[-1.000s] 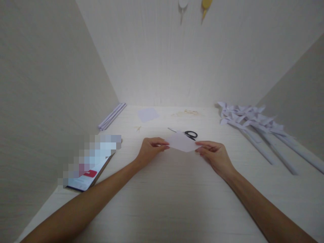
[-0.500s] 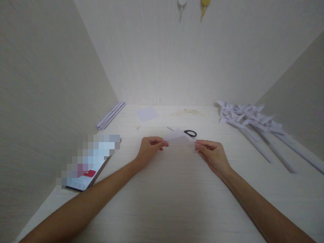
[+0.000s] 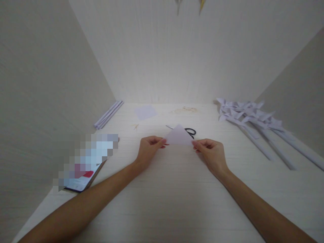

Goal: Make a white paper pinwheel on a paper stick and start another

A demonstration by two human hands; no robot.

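Head view: left hand (image 3: pixel 148 148) and right hand (image 3: pixel 211 153) each pinch a bottom corner of the folded paper (image 3: pixel 178 137), a triangle just above the desk (image 3: pixel 162 202), before the scissors (image 3: pixel 190 131). It looks light, thin and easily creased, so the corners are probably the best hold.

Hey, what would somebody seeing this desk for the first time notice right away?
Mid-desk, the left hand and right hand pinch the two lower corners of a pale paper triangle, its apex pointing away. Black-handled scissors lie just behind it, partly hidden. On the right sits a row of paper pinwheels on long rolled sticks; a phone lies at the left.
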